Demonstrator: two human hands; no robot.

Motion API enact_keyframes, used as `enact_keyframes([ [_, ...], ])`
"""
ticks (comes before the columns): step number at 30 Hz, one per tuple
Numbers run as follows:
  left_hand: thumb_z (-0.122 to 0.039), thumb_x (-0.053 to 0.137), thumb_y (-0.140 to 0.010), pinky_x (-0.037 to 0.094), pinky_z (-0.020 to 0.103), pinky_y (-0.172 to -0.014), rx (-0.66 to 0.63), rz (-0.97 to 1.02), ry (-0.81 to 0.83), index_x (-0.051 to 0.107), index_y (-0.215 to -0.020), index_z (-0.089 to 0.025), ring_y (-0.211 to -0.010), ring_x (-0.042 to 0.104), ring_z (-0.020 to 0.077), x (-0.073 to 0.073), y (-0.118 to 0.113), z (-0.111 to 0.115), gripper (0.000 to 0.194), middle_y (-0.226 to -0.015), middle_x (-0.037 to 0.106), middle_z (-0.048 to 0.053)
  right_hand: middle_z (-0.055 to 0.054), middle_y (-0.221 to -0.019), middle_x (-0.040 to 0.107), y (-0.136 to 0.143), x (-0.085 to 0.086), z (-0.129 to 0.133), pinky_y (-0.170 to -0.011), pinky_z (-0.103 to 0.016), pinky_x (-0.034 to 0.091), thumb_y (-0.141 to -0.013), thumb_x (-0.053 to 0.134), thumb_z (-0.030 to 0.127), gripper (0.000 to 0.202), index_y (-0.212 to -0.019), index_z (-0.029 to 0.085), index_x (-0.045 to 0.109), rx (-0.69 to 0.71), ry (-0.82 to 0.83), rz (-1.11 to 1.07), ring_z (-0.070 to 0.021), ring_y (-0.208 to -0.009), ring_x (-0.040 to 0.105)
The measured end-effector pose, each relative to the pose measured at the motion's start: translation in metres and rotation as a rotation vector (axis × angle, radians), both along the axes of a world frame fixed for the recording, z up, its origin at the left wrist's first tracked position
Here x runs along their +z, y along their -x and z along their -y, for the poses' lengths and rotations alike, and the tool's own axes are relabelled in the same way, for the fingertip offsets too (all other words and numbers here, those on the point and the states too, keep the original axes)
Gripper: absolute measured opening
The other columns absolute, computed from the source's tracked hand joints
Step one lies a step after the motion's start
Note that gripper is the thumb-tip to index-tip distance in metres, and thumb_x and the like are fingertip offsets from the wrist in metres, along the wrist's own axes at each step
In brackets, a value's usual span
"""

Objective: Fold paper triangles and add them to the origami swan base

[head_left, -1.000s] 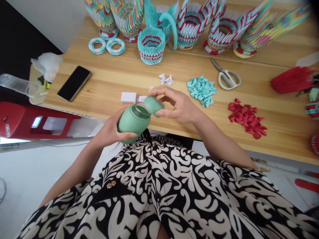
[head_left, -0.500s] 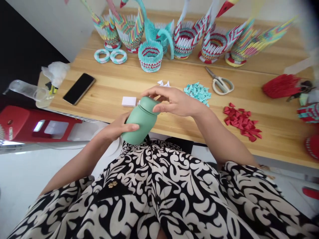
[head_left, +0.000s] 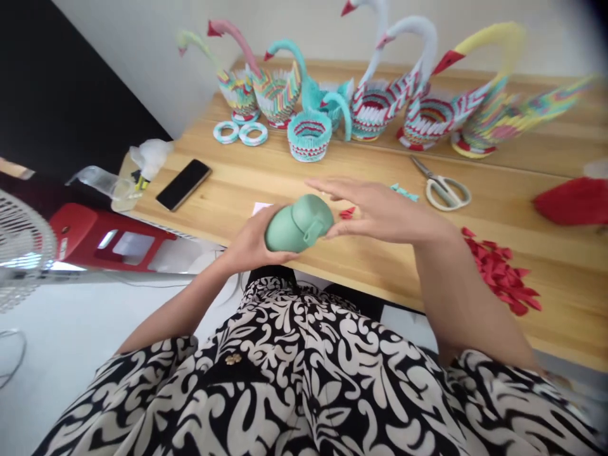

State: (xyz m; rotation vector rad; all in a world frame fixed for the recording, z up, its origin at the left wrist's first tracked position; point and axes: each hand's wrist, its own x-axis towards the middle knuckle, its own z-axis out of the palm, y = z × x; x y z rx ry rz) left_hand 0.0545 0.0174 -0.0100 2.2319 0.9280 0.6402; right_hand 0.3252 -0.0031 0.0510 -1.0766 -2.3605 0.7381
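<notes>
A green bottle [head_left: 286, 228] with a rounded lid [head_left: 308, 210] and a small loop on its side is tilted above the table's front edge. My left hand [head_left: 247, 244] is wrapped around the bottle's body. To the right of the lid, my right hand [head_left: 380, 210] has its fingers stretched out and its thumb apart. The thumb tip is very close to the lid; I cannot tell whether it touches. A few red paper pieces [head_left: 348, 213] lie beneath my right hand, which also hides most of the turquoise paper pieces [head_left: 405, 192].
Folded-paper swans [head_left: 375, 114] stand along the back, with a small turquoise basket [head_left: 310, 136] and two rings [head_left: 253, 133] before them. A phone [head_left: 184, 184] lies left; scissors [head_left: 444, 189] and a red paper pile [head_left: 503, 272] lie right. A fan [head_left: 21, 250] stands at far left.
My right hand has come off the lid and opened to its right. The bottle has tipped further over and turned, so its loop now shows. The view has shifted.
</notes>
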Motion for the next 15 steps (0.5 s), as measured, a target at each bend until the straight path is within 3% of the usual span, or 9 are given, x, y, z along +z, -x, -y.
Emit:
enact_keyframes([
  [3, -0.055, 0.08, -0.064, 0.046, 0.05, -0.102, -0.041, 0.001, -0.013, 0.043, -0.137, -0.024, -0.12, 0.056, 0.0347, -0.003, -0.001, -0.001, 0.088, -0.136, 0.056, 0.013, -0.004, -0.141, 0.057, 0.003, -0.003, 0.001, -0.106, -0.045, 0.045, -0.086, 0.066, 0.047, 0.06, -0.141, 0.031, 0.05, 0.072, -0.056, 0.009, -0.0279, -0.128, 0.054],
  [7, -0.045, 0.08, -0.066, 0.047, 0.05, -0.098, -0.039, -0.04, -0.09, 0.043, -0.136, -0.027, -0.115, 0.057, 0.0329, 0.003, -0.003, 0.001, 0.082, -0.129, 0.06, 0.011, -0.004, -0.135, 0.061, 0.015, -0.004, 0.014, -0.101, -0.046, 0.05, -0.088, 0.065, 0.043, 0.058, -0.142, 0.03, 0.05, -0.056, -0.132, 0.109, -0.0292, -0.123, 0.059],
  [11, -0.042, 0.079, -0.067, 0.048, 0.05, -0.097, -0.014, -0.027, -0.178, 0.043, -0.134, -0.026, -0.114, 0.057, 0.0326, 0.013, 0.004, 0.002, 0.077, -0.127, 0.06, 0.011, -0.006, -0.143, 0.054, 0.025, -0.004, 0.026, -0.104, -0.045, 0.05, -0.091, 0.06, 0.044, 0.06, -0.146, 0.028, 0.043, -0.119, -0.238, 0.131, -0.0288, -0.128, 0.055],
  [13, -0.045, 0.08, -0.067, 0.048, 0.049, -0.098, 0.057, 0.023, -0.237, 0.042, -0.133, -0.026, -0.116, 0.056, 0.0318, 0.018, 0.017, -0.011, 0.079, -0.128, 0.057, 0.01, -0.006, -0.148, 0.049, 0.024, -0.004, 0.033, -0.109, -0.046, 0.046, -0.093, 0.057, 0.043, 0.061, -0.15, 0.028, 0.038, -0.163, -0.293, 0.114, -0.0283, -0.134, 0.05],
  [15, -0.053, 0.083, -0.064, 0.045, 0.049, -0.102, 0.225, 0.128, -0.329, 0.039, -0.132, -0.026, -0.121, 0.052, 0.0307, 0.024, 0.041, -0.041, 0.086, -0.131, 0.053, 0.01, -0.007, -0.149, 0.048, 0.018, -0.007, 0.042, -0.112, -0.047, 0.044, -0.095, 0.055, 0.041, 0.062, -0.152, 0.029, 0.034, -0.23, -0.336, 0.099, -0.0279, -0.135, 0.049],
])
